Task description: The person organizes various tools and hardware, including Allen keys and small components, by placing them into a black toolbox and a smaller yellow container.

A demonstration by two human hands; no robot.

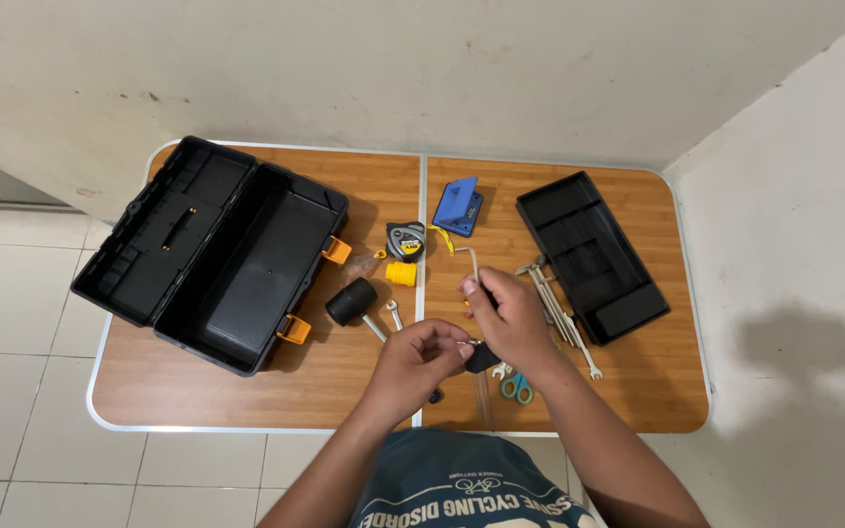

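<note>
The table (246, 391) has a smooth wood-grain top with a pale metal rim, the toolbox (217, 249) and tray (589, 256) are matt black plastic, the wrenches (564, 318) bare metal

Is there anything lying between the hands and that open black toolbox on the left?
Yes. A black rubber mallet lies on the table between the left hand and the toolbox, close to its orange latches. The right hand is farther away, holding hex keys.

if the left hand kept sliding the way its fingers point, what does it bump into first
The left hand points right, toward the right hand, so it would probably meet the small black holder gripped there first; depth is hard to judge.
</note>
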